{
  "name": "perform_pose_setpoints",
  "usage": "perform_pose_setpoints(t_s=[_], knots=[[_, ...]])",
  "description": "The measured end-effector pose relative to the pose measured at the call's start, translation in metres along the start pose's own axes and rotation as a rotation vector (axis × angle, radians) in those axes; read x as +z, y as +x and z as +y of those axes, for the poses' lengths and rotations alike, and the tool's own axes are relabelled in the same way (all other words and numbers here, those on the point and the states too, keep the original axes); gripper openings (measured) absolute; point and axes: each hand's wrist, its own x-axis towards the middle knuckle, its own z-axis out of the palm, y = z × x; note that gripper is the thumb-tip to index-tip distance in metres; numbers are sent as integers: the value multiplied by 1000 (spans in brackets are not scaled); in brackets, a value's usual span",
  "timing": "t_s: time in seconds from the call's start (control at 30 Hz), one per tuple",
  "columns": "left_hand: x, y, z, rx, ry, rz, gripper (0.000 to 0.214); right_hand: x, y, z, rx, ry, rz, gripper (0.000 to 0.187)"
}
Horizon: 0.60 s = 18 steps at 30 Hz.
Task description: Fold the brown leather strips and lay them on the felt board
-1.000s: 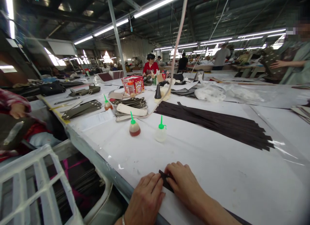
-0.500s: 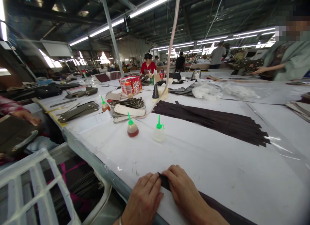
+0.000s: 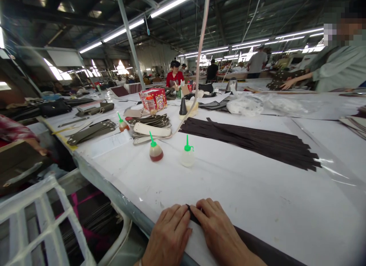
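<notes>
A long dark brown strip (image 3: 257,243), leather-like, lies on the white table at the near edge and runs off toward the lower right. My left hand (image 3: 169,232) is at its far end, fingers curled together and pressing on the strip's edge. Across the strip just to the right rests my right hand (image 3: 215,228), its thumb and fingers closed on the material near the same end. The strip's part beneath my fingers is hidden. Beyond my hands stand two green-tipped squeeze bottles, one with reddish-brown liquid (image 3: 156,153) and one whitish (image 3: 187,159).
A pile of dark strips (image 3: 248,142) spreads across the table (image 3: 243,186). Off-white pieces (image 3: 151,130) and a red box (image 3: 158,99) lie farther back. A hose (image 3: 201,41) hangs down. A white slatted rack (image 3: 37,228) stands at lower left. Co-workers are on both sides.
My right hand's fingers have shifted slightly and its thumb now lies closer to the strip's end. My left hand stays nearly still. The view has tilted a little.
</notes>
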Motion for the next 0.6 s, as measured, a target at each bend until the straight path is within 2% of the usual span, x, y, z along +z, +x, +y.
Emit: perform_pose_setpoints(t_s=[0.17, 0.4, 0.5, 0.6], knots=[[-2, -3, -4, -71, -32, -58, 32, 0, 1, 1, -30, -43, -16, 36], [-6, -8, -9, -153, -78, -133, 33, -4, 3, -4, -48, -175, -94, 50], [-9, -4, -10, -136, -102, -162, 34, -4, 7, -5, -52, -232, -104, 52], [-13, 4, -14, -54, -140, -204, 33, -1, 8, -1, -45, -257, -60, 55]])
